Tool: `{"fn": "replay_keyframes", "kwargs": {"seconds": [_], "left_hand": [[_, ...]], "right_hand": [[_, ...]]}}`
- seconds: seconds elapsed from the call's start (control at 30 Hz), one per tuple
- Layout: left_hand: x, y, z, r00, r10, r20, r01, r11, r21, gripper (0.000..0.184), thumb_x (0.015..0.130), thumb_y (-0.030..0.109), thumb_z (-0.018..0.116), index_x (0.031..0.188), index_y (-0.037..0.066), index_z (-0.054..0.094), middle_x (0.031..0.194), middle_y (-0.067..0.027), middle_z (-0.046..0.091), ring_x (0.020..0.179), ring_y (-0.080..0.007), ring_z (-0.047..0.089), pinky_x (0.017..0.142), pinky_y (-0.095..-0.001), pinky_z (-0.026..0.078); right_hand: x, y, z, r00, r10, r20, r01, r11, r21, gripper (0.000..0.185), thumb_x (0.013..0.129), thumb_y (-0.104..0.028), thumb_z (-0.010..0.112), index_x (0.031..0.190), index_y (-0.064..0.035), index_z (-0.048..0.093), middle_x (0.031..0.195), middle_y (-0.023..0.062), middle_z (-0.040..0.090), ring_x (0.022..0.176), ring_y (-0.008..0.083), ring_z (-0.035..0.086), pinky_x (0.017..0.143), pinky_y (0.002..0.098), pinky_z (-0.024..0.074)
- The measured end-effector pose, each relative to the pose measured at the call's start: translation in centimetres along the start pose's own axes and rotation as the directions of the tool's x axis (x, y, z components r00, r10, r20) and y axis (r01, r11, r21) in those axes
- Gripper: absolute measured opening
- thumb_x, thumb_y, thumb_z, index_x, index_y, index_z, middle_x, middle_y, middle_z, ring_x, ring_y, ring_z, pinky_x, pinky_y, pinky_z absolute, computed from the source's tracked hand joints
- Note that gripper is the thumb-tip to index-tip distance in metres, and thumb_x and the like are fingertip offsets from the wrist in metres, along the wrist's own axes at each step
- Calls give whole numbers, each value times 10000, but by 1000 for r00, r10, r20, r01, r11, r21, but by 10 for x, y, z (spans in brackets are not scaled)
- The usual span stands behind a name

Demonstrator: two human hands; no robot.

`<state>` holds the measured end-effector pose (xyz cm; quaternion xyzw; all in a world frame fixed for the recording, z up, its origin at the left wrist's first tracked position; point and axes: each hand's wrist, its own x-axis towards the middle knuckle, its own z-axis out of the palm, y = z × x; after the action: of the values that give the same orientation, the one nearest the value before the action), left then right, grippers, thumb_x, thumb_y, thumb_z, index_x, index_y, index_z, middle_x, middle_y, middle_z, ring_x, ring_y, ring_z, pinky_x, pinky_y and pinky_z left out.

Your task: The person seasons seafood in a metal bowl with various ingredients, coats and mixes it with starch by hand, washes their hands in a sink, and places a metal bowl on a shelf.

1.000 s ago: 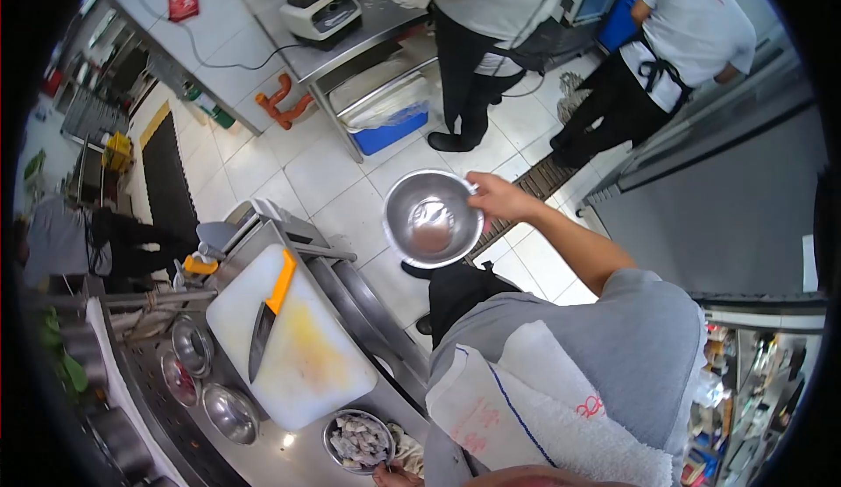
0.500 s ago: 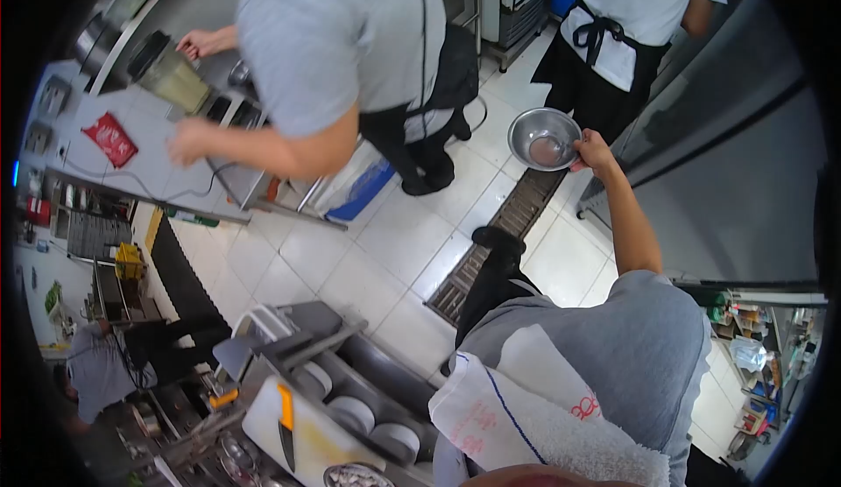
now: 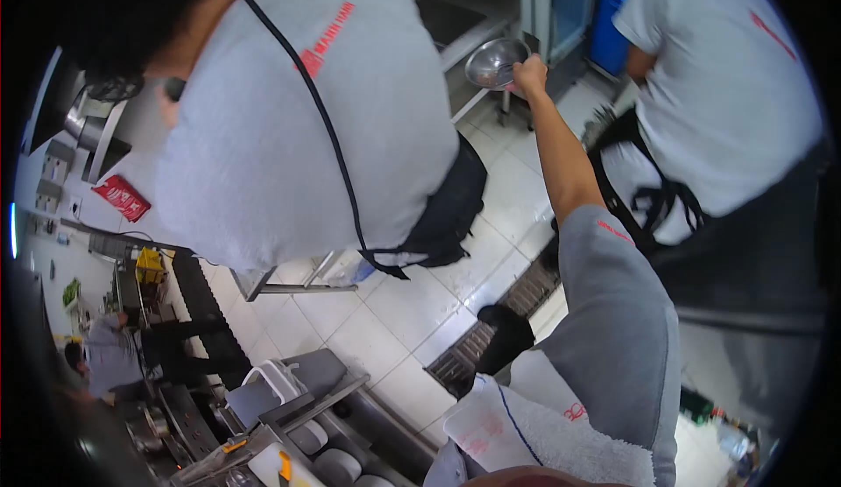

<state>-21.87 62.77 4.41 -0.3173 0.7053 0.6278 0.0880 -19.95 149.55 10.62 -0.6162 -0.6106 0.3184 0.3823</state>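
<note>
The metal bowl (image 3: 492, 61) is up in the air, way out in front of the person, btwn two other workers. The right hand (image 3: 530, 75) is pinching it by the rim, w/ the fingers bent in at the side nearest the arm. The arm is stretched out long. I can't see the left hand, so can't tell what it's doing.

The bowl looks thin & shiny, so prob. light, and hard, not squishy. I think a bump might dent it but not smash it. It's smooth, so wet fingers could slip. Best spot to grab is the rim, thumb on one side & fingers on the other. W/ just one hand it may tip, so a 2nd hand under it wd help. Can't tell what the pale patch inside is.

Next to the bowl is a steel counter (image 3: 451, 23); can't tell if they touch. The floor (image 3: 394, 307) is big white tiles w/ a dark grate (image 3: 527, 294) in it. One worker in a grey shirt (image 3: 298, 137) leans close on the left, another worker (image 3: 727, 84) is on the right, & a blue bin (image 3: 609, 27) is near the back.
</note>
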Motion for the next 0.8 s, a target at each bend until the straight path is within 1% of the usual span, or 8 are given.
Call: {"fn": "replay_keyframes", "kwargs": {"seconds": [0.13,0.4,0.5,0.6,0.67,0.73,0.77,0.8], "left_hand": [[-4,5,51,997,-9,-81,6,999,-34,393,902,193,535,1238,7,453,1247,-135,467,1140,-248,479,874,-281,495],[-5,9,94,980,-34,-194,25,998,-49,406,910,190,527,1258,1,435,1277,-135,450,1165,-250,466,879,-279,492],[-3,14,95,977,-23,-210,16,999,-35,412,913,188,524,1266,-1,428,1289,-135,443,1175,-250,461,881,-278,491],[-2,16,87,974,-16,-227,6,999,-42,417,916,187,521,1274,-3,422,1301,-135,437,1185,-251,456,883,-277,491],[-2,15,74,970,-6,-245,-8,998,-57,420,918,186,519,1279,-4,417,1308,-135,432,1191,-251,453,885,-276,490],[-3,11,53,965,7,-264,-28,996,-79,424,920,186,517,1284,-5,413,1316,-135,428,1197,-251,450,886,-275,489],[-4,3,38,961,8,-277,-36,994,-99,426,921,185,516,1286,-6,411,1320,-135,426,1201,-251,448,887,-275,489],[-6,0,26,956,10,-294,-46,992,-116,427,922,185,515,1289,-7,408,1324,-135,424,1204,-252,446,887,-275,489]], "right_hand": [[74,-78,66,967,-250,-48,230,939,-257,412,828,-139,570,1151,73,429,1017,295,607,939,412,622,871,470,477],[161,-127,106,863,-497,-88,452,839,-303,761,930,-336,378,1317,233,53,980,391,566,796,392,658,641,436,558],[197,-91,93,837,-546,-33,470,748,-468,519,928,-213,400,1335,32,188,1144,429,452,751,420,657,606,439,564],[159,-79,68,887,-430,-166,291,801,-522,391,917,-109,408,1280,-123,264,1246,475,310,814,458,642,625,476,555],[150,-45,53,967,-135,-218,112,987,-118,431,927,-118,393,1320,-59,229,1141,405,484,927,466,612,817,489,508],[138,17,45,962,-27,-273,-55,956,-289,504,886,-94,493,1287,50,224,1015,331,593,926,415,629,812,460,511],[146,71,45,960,39,-279,-126,944,-304,645,823,-353,612,1213,41,283,1041,310,586,979,429,604,840,444,502],[132,109,38,930,180,-321,-264,934,-242,639,797,-91,618,1248,135,226,982,284,619,895,384,647,764,419,538]]}}
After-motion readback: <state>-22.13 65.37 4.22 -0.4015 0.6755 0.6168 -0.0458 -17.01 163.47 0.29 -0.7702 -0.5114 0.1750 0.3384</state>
